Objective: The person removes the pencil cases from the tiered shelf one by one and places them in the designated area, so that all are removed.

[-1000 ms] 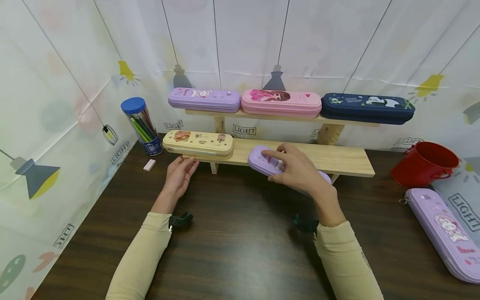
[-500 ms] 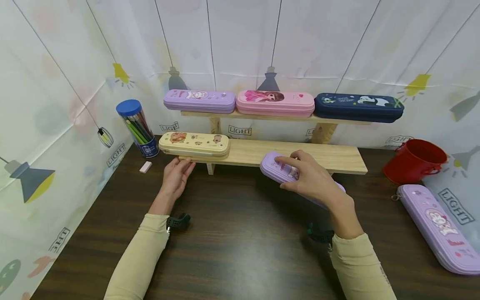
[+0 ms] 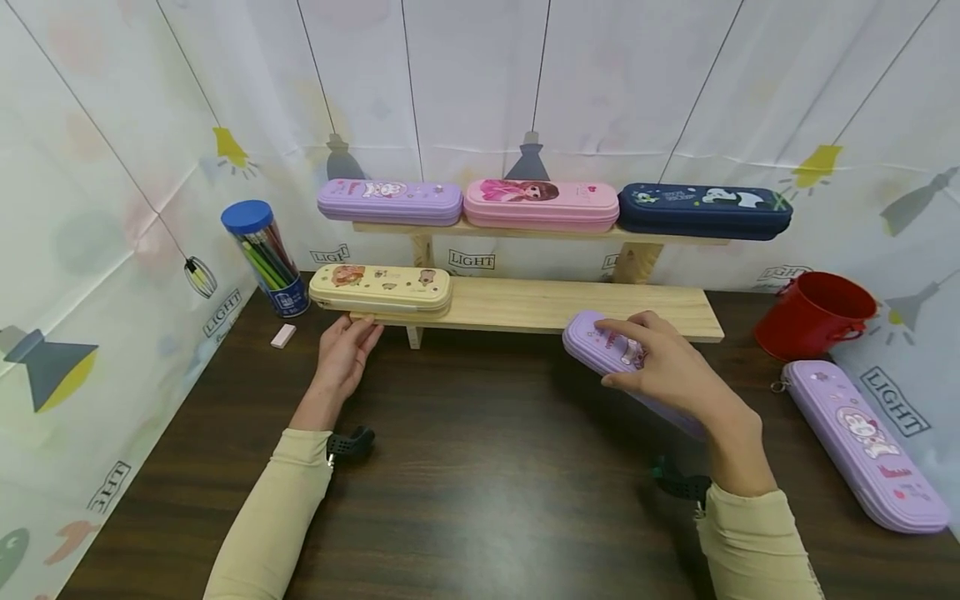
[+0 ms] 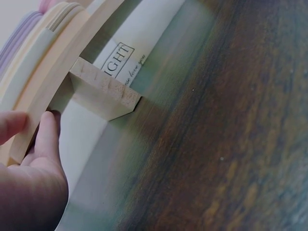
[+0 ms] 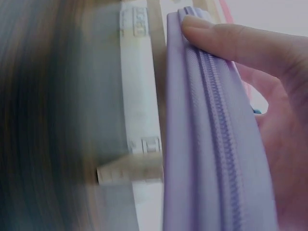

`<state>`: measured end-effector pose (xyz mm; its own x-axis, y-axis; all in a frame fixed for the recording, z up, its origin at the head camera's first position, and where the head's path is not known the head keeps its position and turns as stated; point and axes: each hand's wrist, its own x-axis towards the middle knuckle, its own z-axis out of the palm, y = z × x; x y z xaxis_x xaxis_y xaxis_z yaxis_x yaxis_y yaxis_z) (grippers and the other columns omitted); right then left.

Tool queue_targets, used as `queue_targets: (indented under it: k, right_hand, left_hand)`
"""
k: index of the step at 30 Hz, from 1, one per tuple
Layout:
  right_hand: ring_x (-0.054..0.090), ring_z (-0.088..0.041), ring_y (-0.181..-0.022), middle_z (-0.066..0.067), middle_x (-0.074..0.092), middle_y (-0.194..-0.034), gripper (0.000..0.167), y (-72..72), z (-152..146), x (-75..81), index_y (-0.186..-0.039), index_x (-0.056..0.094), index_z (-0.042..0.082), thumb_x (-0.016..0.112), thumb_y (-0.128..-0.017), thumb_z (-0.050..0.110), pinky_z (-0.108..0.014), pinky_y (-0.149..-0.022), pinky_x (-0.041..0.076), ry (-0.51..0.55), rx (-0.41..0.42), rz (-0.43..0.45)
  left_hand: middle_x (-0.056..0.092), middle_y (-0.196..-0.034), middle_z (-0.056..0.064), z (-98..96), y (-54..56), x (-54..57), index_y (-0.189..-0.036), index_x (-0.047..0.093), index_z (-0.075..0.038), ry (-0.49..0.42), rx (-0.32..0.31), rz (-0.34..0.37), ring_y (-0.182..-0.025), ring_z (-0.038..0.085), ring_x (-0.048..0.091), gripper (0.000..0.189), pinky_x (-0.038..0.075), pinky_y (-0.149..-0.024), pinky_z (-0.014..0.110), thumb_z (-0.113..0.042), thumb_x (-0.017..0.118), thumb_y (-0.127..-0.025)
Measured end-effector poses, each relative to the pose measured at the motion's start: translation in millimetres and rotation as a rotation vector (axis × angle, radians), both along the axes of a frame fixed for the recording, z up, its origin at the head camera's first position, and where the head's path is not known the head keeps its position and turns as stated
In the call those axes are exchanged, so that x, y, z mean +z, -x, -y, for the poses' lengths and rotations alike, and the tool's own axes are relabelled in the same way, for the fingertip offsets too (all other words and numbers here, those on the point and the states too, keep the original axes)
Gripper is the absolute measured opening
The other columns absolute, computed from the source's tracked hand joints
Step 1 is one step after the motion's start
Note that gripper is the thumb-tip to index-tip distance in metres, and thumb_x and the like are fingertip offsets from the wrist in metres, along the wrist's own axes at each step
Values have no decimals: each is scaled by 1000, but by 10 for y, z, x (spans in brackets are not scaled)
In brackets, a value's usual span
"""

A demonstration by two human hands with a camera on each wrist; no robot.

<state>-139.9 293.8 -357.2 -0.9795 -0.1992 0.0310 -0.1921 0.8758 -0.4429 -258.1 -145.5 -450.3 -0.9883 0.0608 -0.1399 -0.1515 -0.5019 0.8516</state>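
Observation:
My right hand (image 3: 667,362) grips a purple pencil case (image 3: 678,414) across its width, in front of the lower board of a two-tier wooden shelf (image 3: 517,304). The right wrist view shows my thumb (image 5: 231,41) against the zipper side of the case. At the shelf's left end, my left hand (image 3: 343,354) pinches the board's front edge, thumb (image 4: 12,124) in front and a finger underneath. A cream pencil case (image 3: 380,287) with bear pictures lies on that board, just above this hand.
The top board bears purple (image 3: 390,202), pink (image 3: 542,206) and navy panda (image 3: 705,212) pencil cases. A red bucket (image 3: 813,315) and another purple pencil case (image 3: 862,446) are at right. A clear tub of pencils (image 3: 266,258) and a small pink eraser (image 3: 283,336) are at left.
My right hand has carried the purple pencil case to the right and toward me, away from the lower board. The left hand keeps its hold on the shelf; the view has shifted slightly.

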Motion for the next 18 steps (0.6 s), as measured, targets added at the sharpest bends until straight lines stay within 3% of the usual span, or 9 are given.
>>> queue_targets:
  k: [9, 18]
  right_hand:
    - [47, -37, -114, -22, 44, -138, 87, -199, -382, 26, -152, 40, 31, 81, -77, 49, -62, -88, 56, 24, -74, 104]
    - [46, -43, -116, -28, 42, -141, 91, -348, -731, -5, -153, 39, 24, 81, -76, 50, -66, -87, 53, -16, -123, 134]
  left_hand:
    - [53, -137, 6, -9, -1, 29, -146, 36, -1, 5, -6, -1, -113, 5, 65, 46, 52, -102, 20, -3, 50, -103]
    - [56, -135, 4, 3, -5, 22, -144, 38, -3, 1, -8, 16, -113, 5, 65, 44, 52, -102, 20, -5, 52, -102]
